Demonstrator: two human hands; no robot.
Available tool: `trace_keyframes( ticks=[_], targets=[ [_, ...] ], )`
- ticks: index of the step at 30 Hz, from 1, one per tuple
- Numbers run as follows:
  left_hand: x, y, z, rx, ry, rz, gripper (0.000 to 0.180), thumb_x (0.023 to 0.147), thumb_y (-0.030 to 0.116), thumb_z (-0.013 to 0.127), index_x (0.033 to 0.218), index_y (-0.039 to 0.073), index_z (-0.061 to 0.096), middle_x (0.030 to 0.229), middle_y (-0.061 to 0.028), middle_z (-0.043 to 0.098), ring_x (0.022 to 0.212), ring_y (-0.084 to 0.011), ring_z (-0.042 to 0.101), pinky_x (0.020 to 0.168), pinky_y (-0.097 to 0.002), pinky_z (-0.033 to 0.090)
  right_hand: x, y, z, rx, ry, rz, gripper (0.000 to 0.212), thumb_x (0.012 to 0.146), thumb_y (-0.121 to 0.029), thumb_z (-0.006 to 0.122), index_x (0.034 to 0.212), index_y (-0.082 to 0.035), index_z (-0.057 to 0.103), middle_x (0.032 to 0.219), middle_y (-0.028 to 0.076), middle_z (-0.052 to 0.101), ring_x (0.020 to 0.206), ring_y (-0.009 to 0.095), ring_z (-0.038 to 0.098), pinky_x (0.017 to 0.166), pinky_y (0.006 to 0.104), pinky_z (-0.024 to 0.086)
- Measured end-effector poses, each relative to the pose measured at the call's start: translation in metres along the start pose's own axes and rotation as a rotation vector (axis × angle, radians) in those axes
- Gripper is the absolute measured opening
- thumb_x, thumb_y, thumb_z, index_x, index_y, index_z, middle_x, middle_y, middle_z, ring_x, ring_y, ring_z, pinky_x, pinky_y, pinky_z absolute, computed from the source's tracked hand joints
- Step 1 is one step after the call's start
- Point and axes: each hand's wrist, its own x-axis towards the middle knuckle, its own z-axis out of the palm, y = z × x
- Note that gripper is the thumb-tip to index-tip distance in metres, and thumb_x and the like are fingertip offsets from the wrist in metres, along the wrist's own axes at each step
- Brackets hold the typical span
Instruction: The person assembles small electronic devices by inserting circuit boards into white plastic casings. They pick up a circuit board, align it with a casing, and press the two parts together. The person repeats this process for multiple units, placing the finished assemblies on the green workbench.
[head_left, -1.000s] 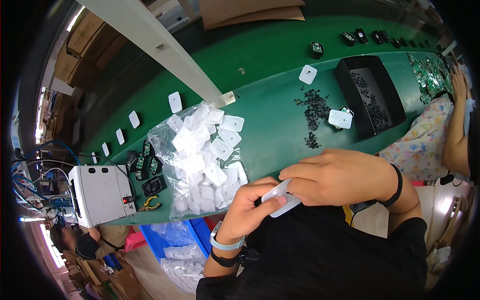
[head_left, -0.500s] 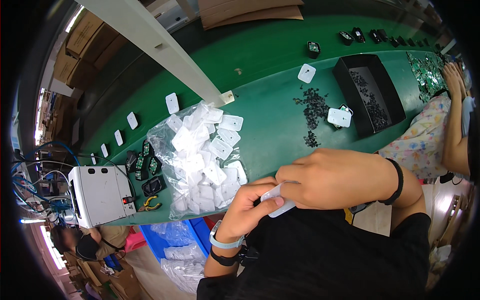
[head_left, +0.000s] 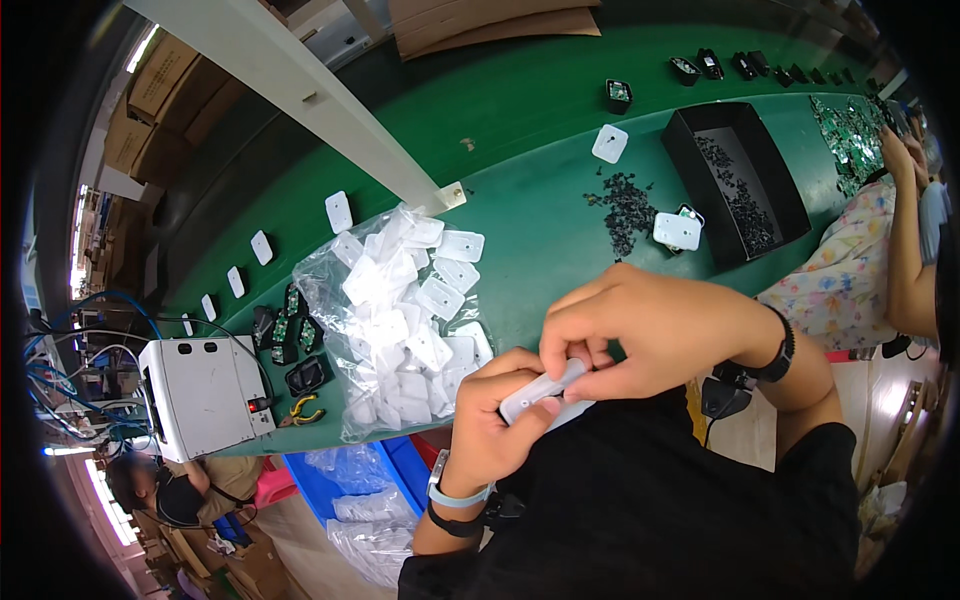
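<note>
A white plastic cover (head_left: 528,399) with rounded corners is between my two hands, close to my body, tilted so its narrow side shows. My left hand (head_left: 492,425) grips its left end, thumb on top. At the other end, my right hand (head_left: 650,335) pinches the cover with thumb and fingers; its fingertips partly hide what they touch. To the left, an open clear bag (head_left: 335,275) spills a heap of similar white covers (head_left: 385,325). Beyond my right hand lie loose small black parts (head_left: 627,210) and another white cover (head_left: 677,232) resting on a circuit-board unit.
A black box (head_left: 690,180) of small black parts stands at right, near green circuit boards (head_left: 845,140) and another person's arms (head_left: 905,210). At left are a white machine (head_left: 205,395), yellow-handled pliers (head_left: 302,410) and black housings (head_left: 305,375). A metal post (head_left: 330,110) crosses the bench.
My right hand has opened its hold a little and shifted its fingers toward the cover's far end. The cover has tipped, now showing its side. The other person's hands have moved slightly.
</note>
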Motion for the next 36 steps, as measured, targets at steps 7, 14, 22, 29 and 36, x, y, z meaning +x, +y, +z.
trace_keyframes(
  ticks=[7, 14, 22, 29, 36],
  targets=[
    [-0.005, -0.022, 0.007, -0.433, 0.188, -0.093, 0.019, 0.086, 0.009, 0.064, 0.089, -0.008, 0.071, 0.104, -0.0129, 0.066, 0.095, -0.0178, 0.059, 0.082, -0.0312, 0.045, 0.0, 0.062, 0.077, 0.549, 0.38, -0.343, 0.075, 0.078, -0.004, 0.088, 0.142, -0.002, 0.051, 0.131, 0.006, 0.053, 0.123, 0.016, 0.05, 0.105, 0.0331, 0.042],
    [0.005, -0.021, 0.013, -0.438, 0.054, -0.076, 0.022, 0.091, 0.011, 0.062, 0.099, -0.008, 0.07, 0.11, -0.0115, 0.063, 0.101, -0.0193, 0.056, 0.089, -0.0332, 0.042, 0.001, 0.083, 0.098, 0.826, 0.448, -0.411, 0.072, 0.077, -0.005, 0.089, 0.14, -0.002, 0.054, 0.137, 0.01, 0.052, 0.132, 0.021, 0.048, 0.112, 0.0377, 0.04],
    [0.005, -0.029, 0.013, -0.883, 0.023, -0.265, 0.049, 0.093, 0.029, 0.051, 0.135, 0.003, 0.047, 0.129, -0.0174, 0.059, 0.122, -0.0282, 0.055, 0.108, -0.0411, 0.04, -0.011, 0.086, 0.088, 0.957, 0.488, -0.372, 0.079, 0.086, -0.013, 0.083, 0.151, 0.003, 0.042, 0.134, 0.011, 0.058, 0.126, 0.021, 0.057, 0.11, 0.0376, 0.044],
    [0.006, -0.037, 0.008, -0.943, 0.258, -0.245, 0.044, 0.1, 0.013, 0.054, 0.142, 0.011, 0.04, 0.145, -0.0188, 0.049, 0.124, -0.026, 0.056, 0.103, -0.0423, 0.049, -0.028, 0.089, 0.084, 1.02, 0.55, -0.244, 0.072, 0.096, -0.013, 0.072, 0.155, 0.005, 0.035, 0.13, 0.012, 0.062, 0.122, 0.023, 0.061, 0.105, 0.0389, 0.049],
    [0.008, -0.041, 0.01, -0.791, 0.289, -0.11, 0.047, 0.089, -0.006, 0.072, 0.132, 0.003, 0.055, 0.145, -0.0203, 0.05, 0.118, -0.0225, 0.062, 0.097, -0.0364, 0.055, -0.023, 0.089, 0.083, 0.9, 0.627, -0.179, 0.074, 0.086, 0.005, 0.077, 0.151, 0.004, 0.043, 0.126, 0.012, 0.062, 0.115, 0.019, 0.063, 0.1, 0.0338, 0.053]
  ],
)
